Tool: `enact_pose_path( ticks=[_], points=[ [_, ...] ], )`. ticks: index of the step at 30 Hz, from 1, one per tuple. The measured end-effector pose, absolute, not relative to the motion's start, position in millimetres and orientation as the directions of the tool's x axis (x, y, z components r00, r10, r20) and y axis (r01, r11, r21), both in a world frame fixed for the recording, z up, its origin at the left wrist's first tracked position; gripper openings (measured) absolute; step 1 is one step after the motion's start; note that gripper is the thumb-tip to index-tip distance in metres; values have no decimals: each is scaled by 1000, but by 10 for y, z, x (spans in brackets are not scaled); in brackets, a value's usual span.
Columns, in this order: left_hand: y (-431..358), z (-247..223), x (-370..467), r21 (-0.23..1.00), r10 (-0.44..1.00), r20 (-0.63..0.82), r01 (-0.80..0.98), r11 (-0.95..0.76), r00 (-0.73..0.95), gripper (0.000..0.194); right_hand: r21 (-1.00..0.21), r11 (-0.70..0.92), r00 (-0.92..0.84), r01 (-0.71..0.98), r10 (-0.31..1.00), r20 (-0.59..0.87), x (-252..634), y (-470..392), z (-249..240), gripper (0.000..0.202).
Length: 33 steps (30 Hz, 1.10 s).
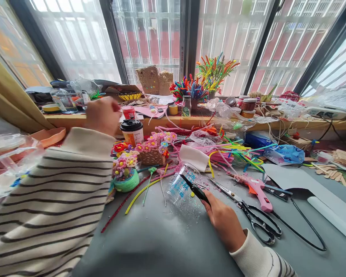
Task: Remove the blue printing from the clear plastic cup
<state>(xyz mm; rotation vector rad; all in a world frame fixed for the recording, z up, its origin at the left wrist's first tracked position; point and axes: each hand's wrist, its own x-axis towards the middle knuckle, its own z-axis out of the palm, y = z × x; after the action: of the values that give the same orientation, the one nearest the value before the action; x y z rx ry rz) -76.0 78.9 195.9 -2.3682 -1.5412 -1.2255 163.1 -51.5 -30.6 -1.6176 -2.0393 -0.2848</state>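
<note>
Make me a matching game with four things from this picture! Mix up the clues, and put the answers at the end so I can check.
Things
1. glue gun
2. black tool
3. plastic cup
4. paper cup

Clues
A. held in the right hand
B. standing up, with a black lid on top
C. mostly pink
D. see-through, with blue writing on it

Right pairs
1 and C
2 and A
3 and D
4 and B
</note>
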Motion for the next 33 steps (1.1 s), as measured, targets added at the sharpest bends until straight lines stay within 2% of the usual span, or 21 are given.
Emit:
enact_pose_path(
  ticks=[4, 5, 7, 12, 15, 17, 21, 24, 26, 33],
  points=[
    [649, 1835, -34, 375, 624, 570, 506, -777, 535, 47, -116, 252, -150, 961, 824, 546, 1646, -504, -326, 49],
    [589, 1771, 98, 403, 535, 502, 363, -840, 680, 48, -110, 253, -152, 961, 819, 554, 1650, -502, -331, 48],
    [490, 1624, 209, 488, 434, 396, 215, -846, 809, 43, -107, 263, -161, 959, 815, 557, 1653, -501, -337, 47],
    [483, 1263, -170, 657, 678, 188, 422, -625, 711, 32, -105, 264, -162, 959, 812, 561, 1648, -508, -323, 47],
    [509, 1032, -418, 689, 762, 109, 504, -521, 638, 33, -104, 267, -164, 958, 809, 565, 1645, -512, -309, 48],
    [491, 839, -497, 699, 820, 84, 553, -453, 566, 40, -111, 268, -161, 957, 809, 566, 1643, -514, -303, 48],
    [388, 440, -506, 723, 889, 24, 607, -331, 456, 70, -129, 258, -147, 957, 821, 552, 1638, -518, -296, 43],
    [302, 260, -458, 732, 891, 6, 606, -313, 453, 84, -145, 254, -143, 956, 838, 527, 1637, -519, -292, 40],
    [261, 208, -424, 726, 891, -11, 616, -304, 454, 80, -150, 249, -137, 957, 843, 519, 1640, -519, -288, 38],
    [212, 137, -348, 696, 897, 95, 615, -370, 432, 74, -138, 232, -132, 963, 849, 513, 1655, -522, -252, 37]
  ],
)
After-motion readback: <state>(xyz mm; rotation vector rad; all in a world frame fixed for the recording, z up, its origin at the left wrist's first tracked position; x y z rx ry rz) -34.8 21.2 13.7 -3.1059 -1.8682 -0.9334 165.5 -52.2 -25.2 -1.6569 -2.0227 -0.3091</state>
